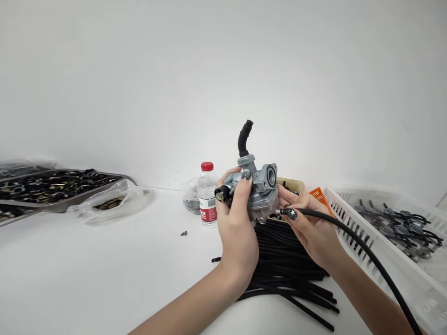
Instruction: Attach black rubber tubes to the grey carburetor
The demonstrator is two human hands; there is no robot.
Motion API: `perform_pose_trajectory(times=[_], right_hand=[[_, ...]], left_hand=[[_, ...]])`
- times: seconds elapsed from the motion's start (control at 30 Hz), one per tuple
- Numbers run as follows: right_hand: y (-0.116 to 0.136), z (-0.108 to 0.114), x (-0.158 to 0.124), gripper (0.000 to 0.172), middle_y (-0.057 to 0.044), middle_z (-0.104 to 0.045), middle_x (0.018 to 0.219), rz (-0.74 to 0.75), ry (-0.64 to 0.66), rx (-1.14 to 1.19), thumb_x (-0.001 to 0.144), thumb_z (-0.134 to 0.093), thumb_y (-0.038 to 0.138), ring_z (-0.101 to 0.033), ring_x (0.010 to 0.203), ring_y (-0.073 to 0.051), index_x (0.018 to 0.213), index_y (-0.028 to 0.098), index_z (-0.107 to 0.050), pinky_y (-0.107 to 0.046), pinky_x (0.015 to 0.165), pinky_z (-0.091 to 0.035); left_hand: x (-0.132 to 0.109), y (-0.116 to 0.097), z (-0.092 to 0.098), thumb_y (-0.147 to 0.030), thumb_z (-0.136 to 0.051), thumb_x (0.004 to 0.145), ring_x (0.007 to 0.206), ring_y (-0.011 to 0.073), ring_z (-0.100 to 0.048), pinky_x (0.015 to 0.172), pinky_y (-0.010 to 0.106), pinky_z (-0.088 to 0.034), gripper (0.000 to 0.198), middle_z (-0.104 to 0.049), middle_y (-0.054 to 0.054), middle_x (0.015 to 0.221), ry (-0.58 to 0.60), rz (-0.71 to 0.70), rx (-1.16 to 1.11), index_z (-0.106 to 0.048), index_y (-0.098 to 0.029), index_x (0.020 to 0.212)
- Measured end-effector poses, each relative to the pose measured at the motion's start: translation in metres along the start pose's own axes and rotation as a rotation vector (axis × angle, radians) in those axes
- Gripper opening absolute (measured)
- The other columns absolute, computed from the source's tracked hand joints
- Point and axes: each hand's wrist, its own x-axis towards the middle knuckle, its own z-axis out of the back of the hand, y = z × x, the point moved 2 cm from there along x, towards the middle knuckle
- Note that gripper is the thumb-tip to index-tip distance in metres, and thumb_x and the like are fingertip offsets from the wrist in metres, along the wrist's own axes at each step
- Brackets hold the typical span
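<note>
Grey tray, well off at 9 o'clock (taking the carburettor as the dial's centre), heaped with small dark parts; its rim presumably stops them straying. Plastic bag next, just beside the tray on the same bearing, loosely gathered round brownish pieces. Small brown bits lie loose at 8 o'clock, purpose unclear. Red-capped bottle stands upright near 9 o'clock. Left hand comes up from 7 o'clock, closed round the carburettor, thumb across the near face and fingers behind, likely to steady it; the piece is held up above the table, a short black elbow tube rising toward 11 o'clock. Bundle of black hoses below at 5 o'clock, laid roughly parallel, probably for easy picking. Right hand at 4 o'clock, thumb and fingers pinching a long hose close to its tip, a grip that should give good aim; tip meets the carburettor's lower side, though whether seated I cannot tell. Its tail arcs out past 4 o'clock. White basket between 3 and 4 o'clock: similar carburettors grouped inside, seemingly kept together.
</note>
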Motion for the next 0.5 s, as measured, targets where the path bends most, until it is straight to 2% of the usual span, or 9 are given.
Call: perform_pose_trajectory(times=[0.13,0.33,0.5], right_hand=[[0.0025,0.005,0.0037,0.027,-0.002,-0.063,0.127,-0.057,0.014,0.005,0.094,-0.086,0.037,-0.051,0.126,-0.029,0.079,0.027,-0.067,-0.042,0.11,-0.043],[-0.0009,0.005,0.0028,0.028,-0.005,-0.061,0.13,-0.049,0.012,-0.005,0.095,-0.085,0.037,-0.043,0.133,-0.031,0.078,0.026,-0.065,-0.048,0.114,-0.034],[-0.0007,0.0018,0.0005,0.023,-0.005,-0.057,0.135,0.025,0.072,-0.003,0.097,-0.083,0.034,-0.042,0.133,-0.033,0.082,0.026,-0.069,-0.052,0.112,-0.035]], left_hand=[[-0.0028,0.0044,0.001,-0.04,-0.064,0.085,0.094,0.0201,-0.063,0.078,0.026,-0.053,0.026,-0.064,0.0,0.1,0.059,-0.061,0.006,-0.056,-0.026,0.105],[-0.0014,0.0043,0.0025,-0.038,-0.062,0.086,0.103,0.0207,-0.061,0.083,0.025,-0.051,0.022,-0.063,0.0,0.104,0.026,-0.021,0.025,-0.058,-0.026,0.104],[-0.0024,0.0012,0.004,-0.038,-0.06,0.088,0.101,0.0208,-0.061,0.082,0.026,-0.051,0.02,-0.064,0.0,0.105,0.021,-0.085,0.019,-0.059,-0.027,0.104]])
